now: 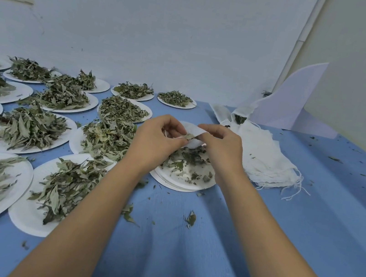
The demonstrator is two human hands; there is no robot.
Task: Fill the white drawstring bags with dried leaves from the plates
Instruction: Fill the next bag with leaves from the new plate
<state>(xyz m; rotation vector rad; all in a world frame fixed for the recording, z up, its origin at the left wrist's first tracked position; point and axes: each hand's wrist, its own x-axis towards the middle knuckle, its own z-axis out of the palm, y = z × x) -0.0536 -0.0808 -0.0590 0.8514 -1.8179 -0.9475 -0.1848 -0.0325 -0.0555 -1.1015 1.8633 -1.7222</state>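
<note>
Both hands meet above a white paper plate (170, 180) holding a thin scatter of dried leaves. My right hand (220, 147) pinches a small white drawstring bag (193, 131) at its mouth. My left hand (158, 138) pinches a few dried leaves (189, 136) at the bag's opening and touches the bag's edge. A pile of empty white drawstring bags (267, 161) lies on the blue table just right of my hands, loose strings trailing off its near end. Behind it, filled bags (238, 118) show dark leaves at their tops.
Several white paper plates heaped with dried leaves (27, 128) cover the left half of the blue table (184, 246). Loose leaf bits (191, 218) lie on the cloth. A white plastic sheet (290, 102) leans against the wall at the back right.
</note>
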